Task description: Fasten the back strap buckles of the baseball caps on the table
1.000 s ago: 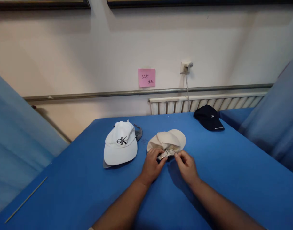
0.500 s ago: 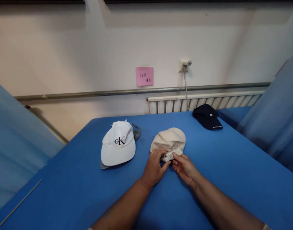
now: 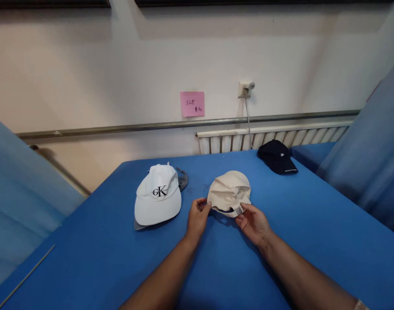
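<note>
A beige cap (image 3: 227,191) sits in the middle of the blue table, its back opening and strap facing me. My left hand (image 3: 197,217) pinches the cap's left edge between thumb and fingers. On the other side, my right hand (image 3: 253,223) grips the strap end near the buckle, thumb on top and fingers beneath. The cap's crown is slightly creased. To the left lies a white cap (image 3: 158,196) with black letters on its front, resting on a grey cap (image 3: 183,181) that is mostly hidden.
A black cap (image 3: 277,157) lies at the table's back right. Behind the blue table (image 3: 119,267) are a radiator (image 3: 227,143), a rail and a wall socket with a cord (image 3: 247,116). Blue curtains (image 3: 19,206) hang at both sides. A thin stick (image 3: 26,277) lies front left.
My left hand has shifted left from the strap to the cap's left edge. The beige cap is turned and fuller, its back opening now showing. My right hand stays at the strap.
</note>
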Demonstrator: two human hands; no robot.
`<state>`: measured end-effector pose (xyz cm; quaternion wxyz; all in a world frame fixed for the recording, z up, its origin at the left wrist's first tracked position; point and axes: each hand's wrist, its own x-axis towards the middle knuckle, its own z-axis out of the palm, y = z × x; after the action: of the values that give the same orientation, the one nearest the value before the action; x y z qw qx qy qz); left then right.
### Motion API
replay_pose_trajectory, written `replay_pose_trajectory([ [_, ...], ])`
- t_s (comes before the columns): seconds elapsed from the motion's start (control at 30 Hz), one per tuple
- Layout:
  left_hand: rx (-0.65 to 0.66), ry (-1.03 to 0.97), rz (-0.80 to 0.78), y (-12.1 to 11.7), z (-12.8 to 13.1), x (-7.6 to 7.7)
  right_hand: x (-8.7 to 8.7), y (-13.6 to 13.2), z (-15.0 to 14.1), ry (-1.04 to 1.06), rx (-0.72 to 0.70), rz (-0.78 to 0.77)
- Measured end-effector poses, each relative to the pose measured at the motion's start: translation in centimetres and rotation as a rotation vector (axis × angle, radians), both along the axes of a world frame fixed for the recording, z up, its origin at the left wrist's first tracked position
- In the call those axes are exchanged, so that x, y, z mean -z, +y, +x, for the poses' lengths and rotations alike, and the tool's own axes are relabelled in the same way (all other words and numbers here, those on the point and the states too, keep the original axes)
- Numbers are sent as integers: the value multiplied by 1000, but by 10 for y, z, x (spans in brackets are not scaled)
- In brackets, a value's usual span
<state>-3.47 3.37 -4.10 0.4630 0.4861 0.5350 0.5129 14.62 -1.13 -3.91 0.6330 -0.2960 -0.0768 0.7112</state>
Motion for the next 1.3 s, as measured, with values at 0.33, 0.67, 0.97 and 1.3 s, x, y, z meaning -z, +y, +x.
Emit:
replay_pose_trajectory([
  [0.33,20,-74,27,3,-8,-7,11,-1,-4,-26,-84,-70],
  [0.67,48,72,84,7,-14,-5,4,2,2,-53,-212,-83],
  [0.97,210,724,746,7,2,-49,-2,-1,-4,-186,-199,57],
  [1.3,585,1019,846,37,19,-88,2,5,-2,-35,-241,-56],
])
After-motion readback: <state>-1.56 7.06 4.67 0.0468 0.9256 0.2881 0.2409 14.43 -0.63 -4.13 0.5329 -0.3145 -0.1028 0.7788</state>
